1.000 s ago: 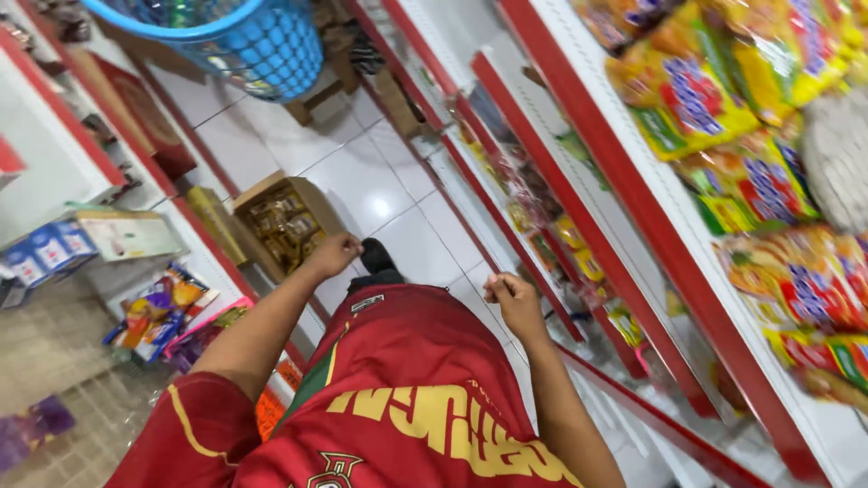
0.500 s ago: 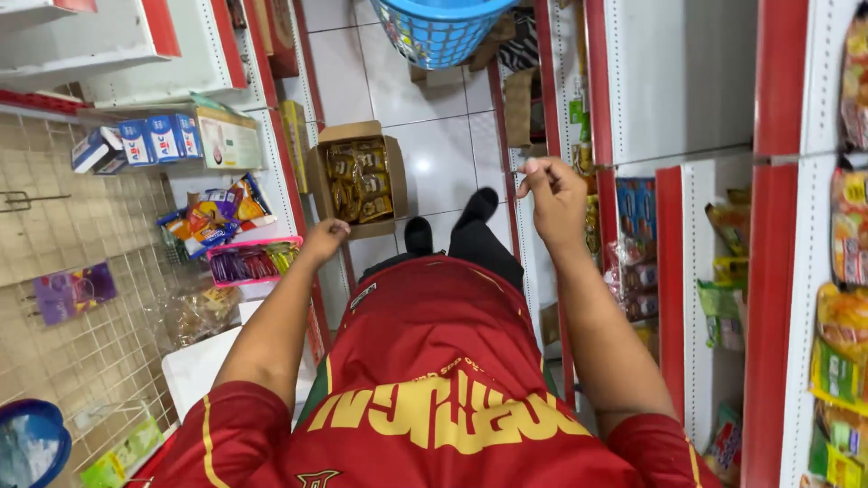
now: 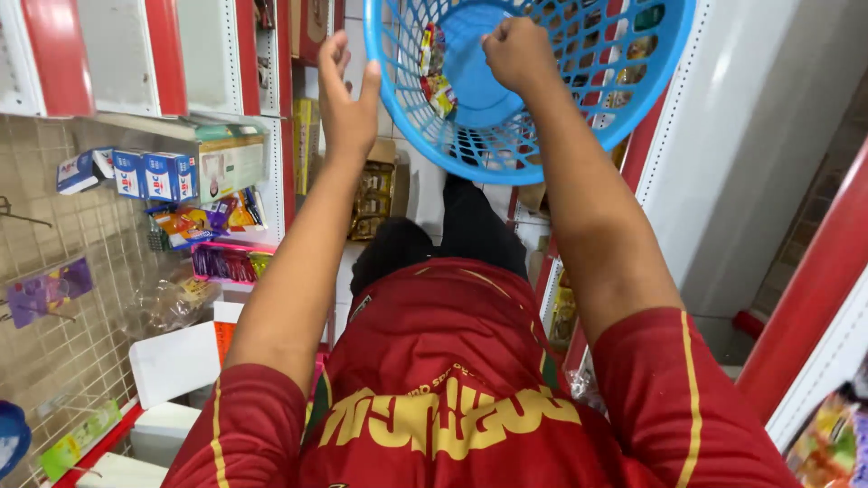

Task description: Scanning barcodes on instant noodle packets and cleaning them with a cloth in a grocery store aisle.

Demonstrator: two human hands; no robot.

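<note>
In a narrow shop aisle of red-and-white shelves over white floor tiles, I see my left hand (image 3: 346,95) open, fingers loosely spread just beside the blue basket (image 3: 542,136) rim, my right hand (image 3: 518,52) fisted inside it above snack packets (image 3: 436,72).

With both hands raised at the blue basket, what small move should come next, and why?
Probably close the left hand on the rim of the blue basket. The right hand is fisted at the basket while the left is open just beside the rim, and snack packets lie inside, so a second grip would steady it.
</note>
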